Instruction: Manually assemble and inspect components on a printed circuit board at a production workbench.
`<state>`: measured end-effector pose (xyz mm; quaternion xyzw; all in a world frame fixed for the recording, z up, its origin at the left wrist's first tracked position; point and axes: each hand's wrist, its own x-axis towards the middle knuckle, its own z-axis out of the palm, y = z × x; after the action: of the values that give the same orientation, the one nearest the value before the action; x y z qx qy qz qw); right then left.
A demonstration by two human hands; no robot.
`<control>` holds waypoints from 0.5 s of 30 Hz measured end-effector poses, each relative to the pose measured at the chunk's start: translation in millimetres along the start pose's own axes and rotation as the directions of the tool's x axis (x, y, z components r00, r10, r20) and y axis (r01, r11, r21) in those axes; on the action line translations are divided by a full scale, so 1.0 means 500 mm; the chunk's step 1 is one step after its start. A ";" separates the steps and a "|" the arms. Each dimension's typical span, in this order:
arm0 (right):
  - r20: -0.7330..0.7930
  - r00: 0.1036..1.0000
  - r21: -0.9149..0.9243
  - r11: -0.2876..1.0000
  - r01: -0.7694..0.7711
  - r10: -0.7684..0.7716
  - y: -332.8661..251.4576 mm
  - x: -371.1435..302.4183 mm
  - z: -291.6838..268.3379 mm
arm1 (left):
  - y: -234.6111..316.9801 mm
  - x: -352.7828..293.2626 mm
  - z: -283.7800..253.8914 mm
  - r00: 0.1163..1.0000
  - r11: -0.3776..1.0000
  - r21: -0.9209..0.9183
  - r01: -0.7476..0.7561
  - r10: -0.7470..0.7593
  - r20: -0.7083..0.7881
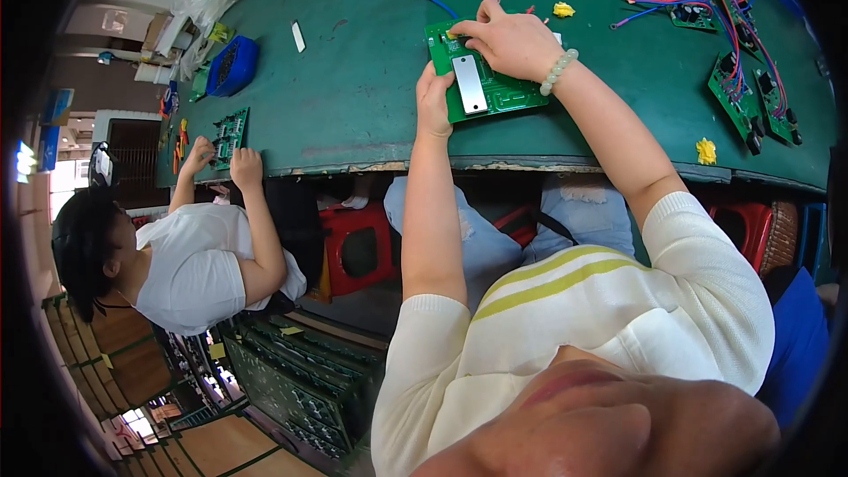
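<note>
Green counter (353, 62) underlay circuit board (508, 97) | left hand (433, 104): fingers clasped its left edge | right hand (512, 44): fingers nearly pinched, hold unclear | step seemed fine corner work; next needed steady support

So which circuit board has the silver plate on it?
The circuit board in the wearer's left hand. A silver plate lies on it; the co-worker's board and the wired boards on the right show none.
</note>
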<state>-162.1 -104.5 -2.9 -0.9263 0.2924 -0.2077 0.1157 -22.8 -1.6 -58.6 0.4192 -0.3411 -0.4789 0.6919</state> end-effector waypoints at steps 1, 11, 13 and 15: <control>-0.025 0.999 0.005 1.000 0.024 -0.024 0.000 0.000 0.003 | 0.001 0.000 0.000 1.000 1.000 -0.011 0.002 -0.002 -0.012; -0.267 0.963 0.101 0.995 0.005 0.022 0.010 0.002 0.017 | -0.010 0.002 -0.002 0.999 1.000 0.003 -0.028 0.028 -0.016; -0.327 0.941 0.108 0.993 -0.055 0.087 0.032 0.005 0.000 | -0.008 0.001 -0.009 1.000 1.000 -0.001 -0.023 0.023 -0.012; -0.385 0.910 0.112 0.987 -0.115 0.150 0.068 0.003 -0.023 | -0.007 0.002 -0.012 1.000 1.000 -0.008 -0.019 0.019 -0.005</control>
<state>-183.3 -133.8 -3.6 -0.8378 0.3626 -0.3933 0.1089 -18.6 -1.5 -64.0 0.4142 -0.3415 -0.4728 0.6988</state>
